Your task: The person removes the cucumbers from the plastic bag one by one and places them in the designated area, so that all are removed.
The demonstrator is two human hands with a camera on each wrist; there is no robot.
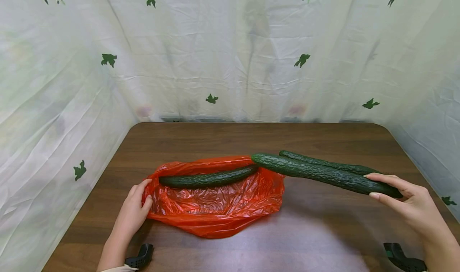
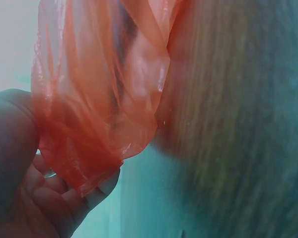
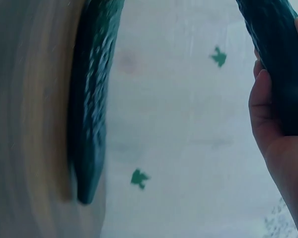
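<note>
A red plastic bag (image 1: pixel 215 224) lies spread on the table with its mouth facing up. My left hand (image 1: pixel 134 208) pinches the bag's left edge; the left wrist view shows the thin film of the bag (image 2: pixel 99 114) between thumb and fingers. Inside the bag, a cucumber (image 1: pixel 208 179) lies along the far side. My right hand (image 1: pixel 413 198) grips the near end of a second long cucumber (image 1: pixel 323 174), whose far tip is over the bag's right rim. Behind it a third cucumber (image 1: pixel 334 164) rests on the table, also seen in the right wrist view (image 3: pixel 92 104).
The brown wooden table (image 1: pixel 215 138) has rounded far corners. Pale curtains (image 1: pixel 233 56) with green bird shapes hang behind it and at both sides. Black wrist-worn devices (image 1: pixel 141 257) show at both wrists.
</note>
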